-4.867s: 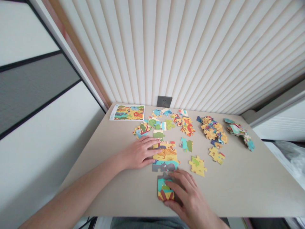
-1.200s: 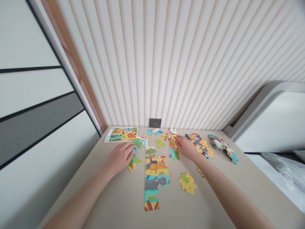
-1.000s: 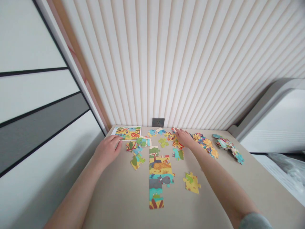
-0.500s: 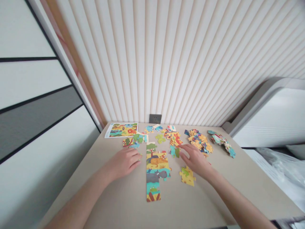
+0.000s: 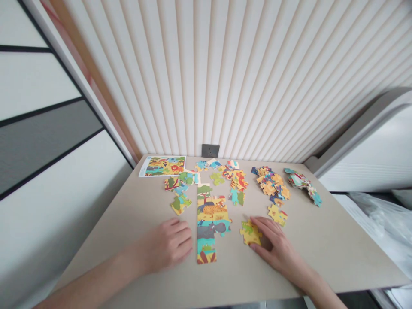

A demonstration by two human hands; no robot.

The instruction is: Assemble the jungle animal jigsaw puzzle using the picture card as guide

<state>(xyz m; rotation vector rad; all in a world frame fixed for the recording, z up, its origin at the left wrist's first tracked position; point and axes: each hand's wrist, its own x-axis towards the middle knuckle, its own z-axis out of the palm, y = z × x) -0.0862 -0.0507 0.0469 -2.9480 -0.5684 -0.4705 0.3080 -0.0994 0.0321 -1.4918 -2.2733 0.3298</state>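
My right hand (image 5: 273,244) has its thumb and fingers at the top and bottom edges of a yellow jigsaw piece (image 5: 250,232) with a green figure, flat on the table. My left hand (image 5: 172,243) rests palm down with its fingers curled, and no piece shows in it. Between my hands lies a joined puzzle section (image 5: 206,231) with a tree, a leopard and a hippo. A green and yellow jigsaw piece (image 5: 180,203) lies beyond my left hand. Past my right fingers is another yellow piece (image 5: 277,213).
A printed picture card (image 5: 164,166) lies at the back left. Loose pieces (image 5: 236,178) lie behind the joined section, with a pile of pieces (image 5: 272,183) and another pile (image 5: 302,184) to the right. A ribbed wall with a socket (image 5: 210,150) borders the table (image 5: 154,283).
My right hand has come down from the blue-green piece to the yellow one, which has turned slightly. My left hand has drawn nearer to me, uncovering a green and yellow piece. The view has shifted.
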